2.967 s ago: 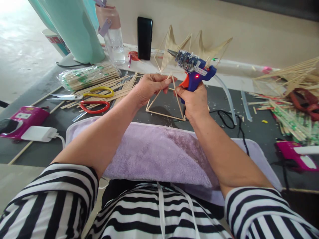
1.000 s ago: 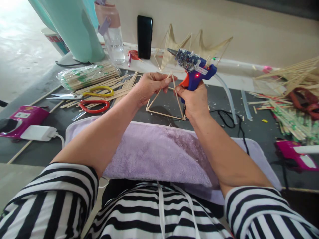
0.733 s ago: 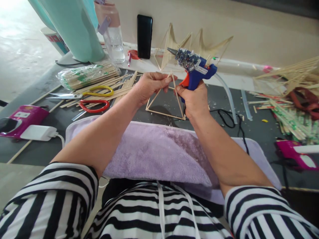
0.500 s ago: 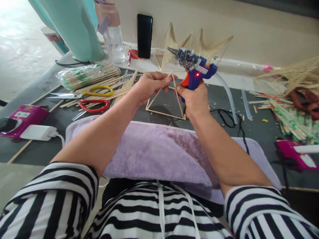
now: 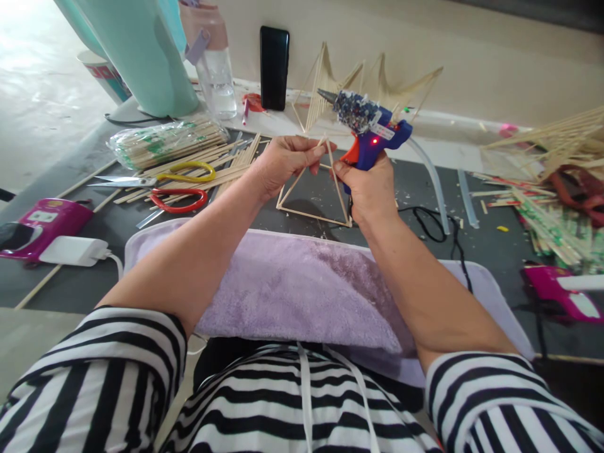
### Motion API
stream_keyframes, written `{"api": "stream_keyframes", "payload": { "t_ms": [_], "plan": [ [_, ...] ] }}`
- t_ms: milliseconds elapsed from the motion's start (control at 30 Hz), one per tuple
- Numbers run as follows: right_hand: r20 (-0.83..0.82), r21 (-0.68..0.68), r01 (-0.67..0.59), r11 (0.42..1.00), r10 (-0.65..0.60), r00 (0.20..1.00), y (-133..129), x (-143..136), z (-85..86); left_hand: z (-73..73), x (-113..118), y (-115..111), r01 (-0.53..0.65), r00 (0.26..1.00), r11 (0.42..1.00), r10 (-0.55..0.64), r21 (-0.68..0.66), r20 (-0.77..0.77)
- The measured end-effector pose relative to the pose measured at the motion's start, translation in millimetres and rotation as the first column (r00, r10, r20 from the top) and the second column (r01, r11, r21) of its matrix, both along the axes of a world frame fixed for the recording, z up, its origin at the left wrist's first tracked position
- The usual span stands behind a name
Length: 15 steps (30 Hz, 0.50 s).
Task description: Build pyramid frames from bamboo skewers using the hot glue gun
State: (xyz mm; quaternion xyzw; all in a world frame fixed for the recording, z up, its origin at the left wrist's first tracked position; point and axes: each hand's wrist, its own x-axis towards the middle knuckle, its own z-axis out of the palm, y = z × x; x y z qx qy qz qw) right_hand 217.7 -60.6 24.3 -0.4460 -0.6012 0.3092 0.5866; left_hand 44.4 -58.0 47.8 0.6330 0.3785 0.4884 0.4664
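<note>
My left hand [image 5: 295, 162] pinches the top of a small frame of thin wooden sticks [image 5: 314, 218], where the sticks meet in a point. The frame's base stands on the dark table. In my right hand [image 5: 372, 185] is a blue hot glue gun [image 5: 365, 119] with an orange trigger and a lit red light. Its metal nozzle points up and left, above my left hand and apart from the frame. A clear glue stick [image 5: 430, 182] curves out of its back. My right thumb lies close beside the frame's right-hand stick.
Left lie scissors [image 5: 155, 182], loose wooden sticks [image 5: 231, 173] and a bagged stick bundle [image 5: 167, 141]. A phone [image 5: 274, 69] and water bottle [image 5: 214, 69] stand behind. Finished stick models [image 5: 325, 88] lean at the wall. A black cord [image 5: 425, 223] trails right; a purple towel [image 5: 283, 283] covers the front edge.
</note>
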Motion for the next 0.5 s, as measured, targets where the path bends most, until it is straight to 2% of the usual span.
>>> {"api": "stream_keyframes", "payload": {
  "t_ms": [267,500],
  "plan": [
    [0.003,-0.011,0.010,1.000,-0.010,1.000,2.7,1.1,-2.5,2.4,-0.3,-2.2,0.046,0.999,0.998,-0.046,0.040,0.014],
    [0.007,-0.002,0.002,1.000,-0.002,1.000,2.1,0.6,-1.8,4.1,0.8,-3.5,-0.017,1.000,0.999,0.017,-0.031,-0.004]
  ]
}}
